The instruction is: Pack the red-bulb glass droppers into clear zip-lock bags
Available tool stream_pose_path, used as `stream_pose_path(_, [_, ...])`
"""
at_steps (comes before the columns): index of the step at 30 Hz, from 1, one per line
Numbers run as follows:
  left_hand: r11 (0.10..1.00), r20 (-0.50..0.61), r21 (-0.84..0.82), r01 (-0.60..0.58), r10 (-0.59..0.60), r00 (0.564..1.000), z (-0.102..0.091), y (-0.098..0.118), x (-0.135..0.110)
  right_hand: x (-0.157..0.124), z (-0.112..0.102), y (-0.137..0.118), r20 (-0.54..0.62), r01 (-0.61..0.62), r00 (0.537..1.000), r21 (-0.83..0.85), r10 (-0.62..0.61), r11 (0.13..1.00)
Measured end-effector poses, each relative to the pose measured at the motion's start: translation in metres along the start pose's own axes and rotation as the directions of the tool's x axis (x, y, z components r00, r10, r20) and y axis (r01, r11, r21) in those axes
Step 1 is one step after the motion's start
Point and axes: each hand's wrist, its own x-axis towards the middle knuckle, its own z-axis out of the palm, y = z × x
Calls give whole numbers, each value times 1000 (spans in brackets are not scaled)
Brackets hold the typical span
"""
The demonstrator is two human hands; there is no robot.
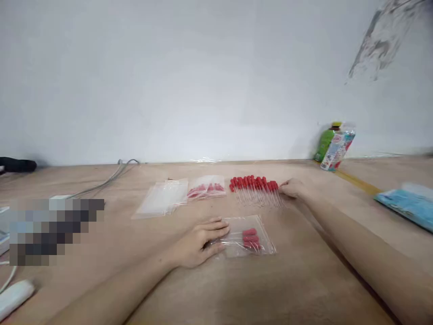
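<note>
My left hand (199, 241) lies flat with fingers spread on the open end of a clear plastic bag (248, 239) that holds three red-capped droppers. My right hand (292, 188) reaches to the right end of a row of several loose red-capped droppers (255, 187); its fingers are curled at the droppers, and what they grip is hidden. A stack of empty clear bags (162, 201) and a filled bag of droppers (206, 188) lie to the left of the row.
On the wooden table (237, 289) a green bottle and a packet (333, 146) stand by the wall at the right. A blue pack (406, 203) lies at the right edge. Cables (104, 180) and white devices (13, 295) sit at the left.
</note>
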Motion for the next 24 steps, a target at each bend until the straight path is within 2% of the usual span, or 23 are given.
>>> stream_pose_path(4, [1000, -10, -10, -12, 12, 1000, -1, 1, 2, 4, -4, -6, -61, -25, 998, -70, 20, 997])
stream_pose_path(9, [1000, -15, -8, -14, 14, 1000, -1, 1, 1, 1, 6, -8, -103, -5, 995, -107, -6, 994])
stream_pose_path(14, [1000, -18, -6, -21, 20, 1000, -1, -1, 1, -2, 12, -1, -191, -8, 982, -71, -5, 997])
stream_pose_path(19, [999, -30, -16, -31, 30, 999, 0, -2, 2, -3, 1, 6, -251, 17, 968, 18, -12, 1000])
stream_pose_path(22, [999, -33, -19, -34, 34, 999, 1, -2, 1, -18, -3, 7, -326, 177, 940, 215, -100, 960])
stream_pose_path(24, [999, -30, -11, -36, 36, 999, 0, -1, 1, -38, 3, 4, -367, 346, 912, 442, -185, 828])
